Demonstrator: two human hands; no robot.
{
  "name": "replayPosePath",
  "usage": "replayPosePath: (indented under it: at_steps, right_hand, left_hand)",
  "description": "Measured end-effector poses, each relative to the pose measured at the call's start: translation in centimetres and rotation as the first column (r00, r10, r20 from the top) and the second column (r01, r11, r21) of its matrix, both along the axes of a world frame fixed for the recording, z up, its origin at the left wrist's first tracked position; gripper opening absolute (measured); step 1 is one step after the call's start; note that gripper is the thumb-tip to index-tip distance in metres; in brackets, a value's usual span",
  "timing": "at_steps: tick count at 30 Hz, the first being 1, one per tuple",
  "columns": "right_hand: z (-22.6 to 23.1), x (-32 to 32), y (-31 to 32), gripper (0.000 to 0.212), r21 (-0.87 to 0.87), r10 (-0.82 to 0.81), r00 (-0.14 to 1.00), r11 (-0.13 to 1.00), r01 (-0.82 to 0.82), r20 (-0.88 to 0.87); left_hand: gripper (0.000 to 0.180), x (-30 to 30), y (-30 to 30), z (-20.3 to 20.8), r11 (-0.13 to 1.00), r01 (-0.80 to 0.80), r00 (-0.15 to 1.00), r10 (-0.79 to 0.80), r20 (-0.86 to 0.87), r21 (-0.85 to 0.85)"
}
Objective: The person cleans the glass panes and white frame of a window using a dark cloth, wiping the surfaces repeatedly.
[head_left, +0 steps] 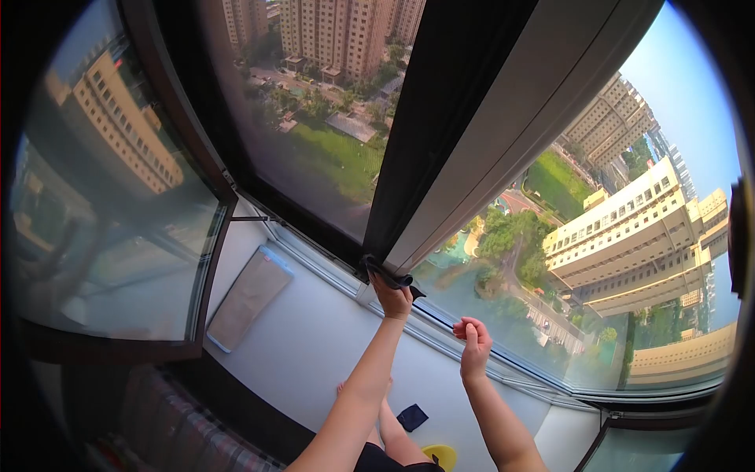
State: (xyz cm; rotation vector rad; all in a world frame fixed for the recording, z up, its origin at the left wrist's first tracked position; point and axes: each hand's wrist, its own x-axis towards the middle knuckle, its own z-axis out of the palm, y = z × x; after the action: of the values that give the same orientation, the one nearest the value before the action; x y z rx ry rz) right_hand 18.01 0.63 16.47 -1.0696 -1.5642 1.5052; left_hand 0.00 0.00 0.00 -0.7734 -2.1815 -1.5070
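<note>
Gripping: left hand (391, 299), dark cloth (399, 281) at window post (484, 153) | right hand (475, 346): half-open

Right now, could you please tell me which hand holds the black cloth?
The left hand: it grips the black cloth at the window frame, while the right hand shows none.

A beige pad (250, 300) lies left of the left hand (392, 299). Outside, cream buildings (621, 252) rise right of the right hand (475, 348).
</note>
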Motion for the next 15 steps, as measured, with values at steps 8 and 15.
replayPosePath:
  at_steps: [8,15]
  right_hand:
    - [-2.9,2.5,0.0,0.021,-0.059,-0.014,1.0,0.998,0.014,0.0]
    - [1.9,1.5,-2.9,0.022,-0.117,0.0,0.996,0.993,-0.011,-0.094]
  left_hand:
    - [0.08,0.1,-0.5,-2.8,0.977,0.203,0.889,-0.154,0.432,-0.071]
    - [0.066,2.2,-1.8,8.0,0.988,0.143,0.94,-0.152,0.305,0.053]
